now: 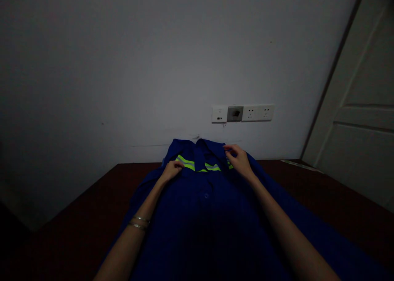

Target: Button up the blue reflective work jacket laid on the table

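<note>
A blue work jacket (209, 219) with yellow-green and grey reflective bands lies spread out, its collar (212, 147) toward the wall. My left hand (172, 170), with two bracelets on the wrist, is closed on the cloth at the left end of a reflective band (186, 162). On the other side my right hand (239, 161) has thumb and forefinger bent at the right corner of the collar, pinching its edge. A button (206, 195) shows on the front. Deep shadow hides the lower part of the jacket.
The jacket rests on a dark red surface (310, 190) that meets a pale wall (154, 76). Sockets and a switch panel (257, 113) sit on the wall above the collar. A white panelled door (366, 113) stands at the right. A pale strip (300, 165) lies near the back right corner.
</note>
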`<action>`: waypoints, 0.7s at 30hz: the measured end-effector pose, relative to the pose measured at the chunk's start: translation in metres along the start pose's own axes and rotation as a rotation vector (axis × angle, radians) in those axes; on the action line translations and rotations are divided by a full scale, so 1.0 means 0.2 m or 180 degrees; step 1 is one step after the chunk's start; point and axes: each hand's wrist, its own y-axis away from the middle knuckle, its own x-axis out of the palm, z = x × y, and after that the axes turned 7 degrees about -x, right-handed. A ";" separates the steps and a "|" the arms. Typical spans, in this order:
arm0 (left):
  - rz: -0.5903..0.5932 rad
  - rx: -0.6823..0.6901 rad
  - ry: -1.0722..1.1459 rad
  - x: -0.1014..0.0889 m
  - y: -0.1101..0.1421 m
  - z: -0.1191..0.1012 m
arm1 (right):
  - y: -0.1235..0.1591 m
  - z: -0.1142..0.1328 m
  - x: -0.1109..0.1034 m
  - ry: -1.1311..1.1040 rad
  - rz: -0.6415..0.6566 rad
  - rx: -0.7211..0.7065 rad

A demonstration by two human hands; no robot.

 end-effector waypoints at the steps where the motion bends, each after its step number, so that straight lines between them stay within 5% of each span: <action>1: 0.0089 0.0190 -0.0228 -0.01 0.01 0.01 | 0.00 0.00 0.00 0.0020 0.0030 -0.0009; 7: 0.0181 0.1105 -0.1145 -0.02 0.07 0.00 | 0.00 0.07 0.05 0.0037 0.0244 -0.0040; 15: 0.0523 0.1383 -0.1643 0.03 0.08 -0.02 | -0.12 0.20 0.27 -0.0291 0.0455 -0.0268; 21: 0.0442 0.1487 -0.1709 0.10 0.06 0.01 | -0.15 0.21 0.46 -0.0512 0.0566 -0.0268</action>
